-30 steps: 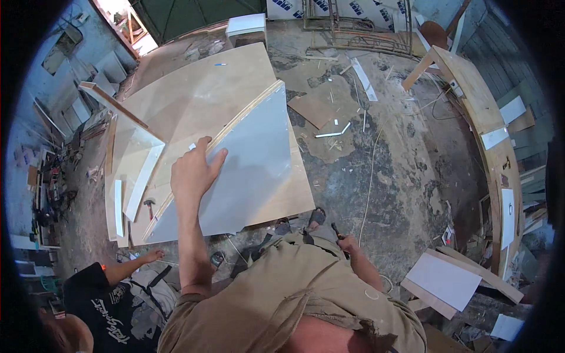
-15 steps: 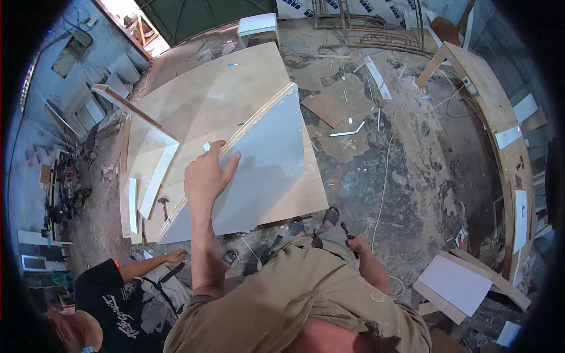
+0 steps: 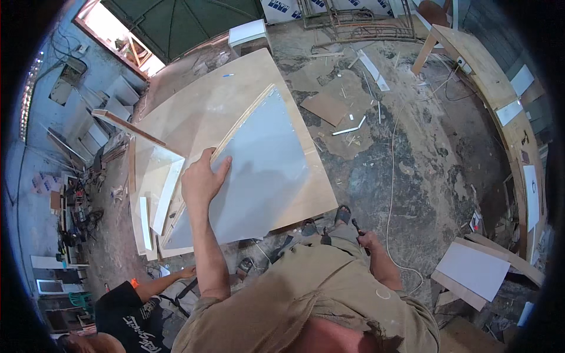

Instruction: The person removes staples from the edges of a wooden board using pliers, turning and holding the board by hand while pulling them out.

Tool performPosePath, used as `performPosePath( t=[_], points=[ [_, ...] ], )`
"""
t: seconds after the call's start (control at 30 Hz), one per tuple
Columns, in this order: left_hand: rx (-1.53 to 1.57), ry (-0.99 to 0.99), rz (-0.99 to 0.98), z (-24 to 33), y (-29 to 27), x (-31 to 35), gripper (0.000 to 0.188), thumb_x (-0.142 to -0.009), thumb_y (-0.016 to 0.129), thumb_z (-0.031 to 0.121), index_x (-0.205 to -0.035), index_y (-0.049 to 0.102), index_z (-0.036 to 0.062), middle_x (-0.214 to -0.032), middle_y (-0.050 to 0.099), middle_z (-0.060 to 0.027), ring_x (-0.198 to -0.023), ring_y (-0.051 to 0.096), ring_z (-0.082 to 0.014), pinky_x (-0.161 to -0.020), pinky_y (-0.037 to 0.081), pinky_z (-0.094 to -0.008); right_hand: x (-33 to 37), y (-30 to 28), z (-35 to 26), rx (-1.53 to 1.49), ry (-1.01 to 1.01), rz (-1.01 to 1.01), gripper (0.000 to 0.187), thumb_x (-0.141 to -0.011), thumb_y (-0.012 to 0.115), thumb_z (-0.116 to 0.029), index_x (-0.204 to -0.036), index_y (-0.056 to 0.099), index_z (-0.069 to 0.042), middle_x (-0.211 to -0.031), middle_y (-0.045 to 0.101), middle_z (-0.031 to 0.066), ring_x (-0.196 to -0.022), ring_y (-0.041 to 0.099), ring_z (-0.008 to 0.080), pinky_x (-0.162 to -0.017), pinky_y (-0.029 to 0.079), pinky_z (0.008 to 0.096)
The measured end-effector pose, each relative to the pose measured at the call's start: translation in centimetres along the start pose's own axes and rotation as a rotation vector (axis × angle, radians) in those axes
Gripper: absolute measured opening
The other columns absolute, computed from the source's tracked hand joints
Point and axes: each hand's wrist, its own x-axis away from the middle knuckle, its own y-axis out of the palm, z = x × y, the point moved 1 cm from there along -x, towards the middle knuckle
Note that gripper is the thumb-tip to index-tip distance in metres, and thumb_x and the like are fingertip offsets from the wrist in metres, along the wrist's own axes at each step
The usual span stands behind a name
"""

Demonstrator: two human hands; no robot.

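A large grey-faced panel (image 3: 259,170) with pale wooden edging lies at a slant over a broad plywood board (image 3: 200,112). My left hand (image 3: 203,179) is closed on the panel's left edge, the thumb flat on the grey face and the fingers over the edging. Low at my right side, my right hand (image 3: 369,240) is closed round a dark-handled tool (image 3: 355,225); its kind is not clear. Left of the panel are a white angled frame piece (image 3: 168,191) and a short white strip (image 3: 145,223) on the board.
A seated person in a black shirt (image 3: 126,315) is close at my lower left, an arm reaching toward the board. A cable (image 3: 392,194) runs across the floor on my right. Wood offcuts (image 3: 326,109) lie ahead, a workbench (image 3: 500,106) stands right, and a white panel (image 3: 474,267) lies lower right.
The grey panel has shifted left across the plywood board, with my left hand now gripping its edge more closely. The whole view has turned slightly. My right hand still holds the tool.
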Motion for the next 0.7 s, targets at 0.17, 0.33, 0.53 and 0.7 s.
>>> performPosePath(
  t=[0.17, 0.33, 0.53, 0.7],
  points=[
    [0.021, 0.004, -0.036, -0.1, -0.1, -1.0, 0.055, -0.086, 0.063, 0.055, -0.118, 0.064, 0.0108, -0.09, 0.071, -0.0224, -0.086, 0.068, -0.0404, -0.075, 0.053, -0.0489, 0.1, -0.4, -0.1, 0.046, 0.036, -0.021, 0.047, -0.073, 0.065, -0.036, -0.11, 0.071, -0.008, -0.092, 0.072, 0.0186, -0.09, 0.071, 0.0326, -0.08, 0.055, 0.0423],
    [-0.012, 0.03, -0.001, -1.7, 0.8, -1.3, 0.053, -0.086, 0.063, 0.054, -0.116, 0.065, 0.0114, -0.086, 0.071, -0.0223, -0.083, 0.069, -0.0409, -0.073, 0.054, -0.0491, 2.0, -1.6, -2.8, 0.0, 0.053, -0.061, 0.046, -0.075, 0.064, -0.035, -0.107, 0.071, -0.003, -0.101, 0.07, 0.0235, -0.096, 0.069, 0.0384, -0.083, 0.054, 0.0449],
    [-0.018, -0.011, -0.052, -1.7, 0.0, -2.2, 0.056, -0.086, 0.061, 0.057, -0.118, 0.064, 0.0118, -0.088, 0.07, -0.0235, -0.084, 0.068, -0.0425, -0.075, 0.053, -0.0497, 1.7, -0.7, -2.6, -0.107, 0.038, -0.022, 0.042, -0.075, 0.061, -0.029, -0.102, 0.07, 0.001, -0.097, 0.07, 0.0264, -0.093, 0.069, 0.0378, -0.082, 0.053, 0.0452],
    [-0.028, -0.021, -0.073, -1.7, 0.8, -3.5, 0.056, -0.086, 0.061, 0.059, -0.117, 0.064, 0.0123, -0.09, 0.07, -0.0244, -0.086, 0.068, -0.0426, -0.076, 0.053, -0.0504, 0.7, -0.7, -0.8, -0.043, 0.008, -0.025, 0.04, -0.075, 0.06, -0.028, -0.1, 0.07, 0.002, -0.095, 0.07, 0.0269, -0.09, 0.07, 0.0378, -0.08, 0.053, 0.045]
  ],
)
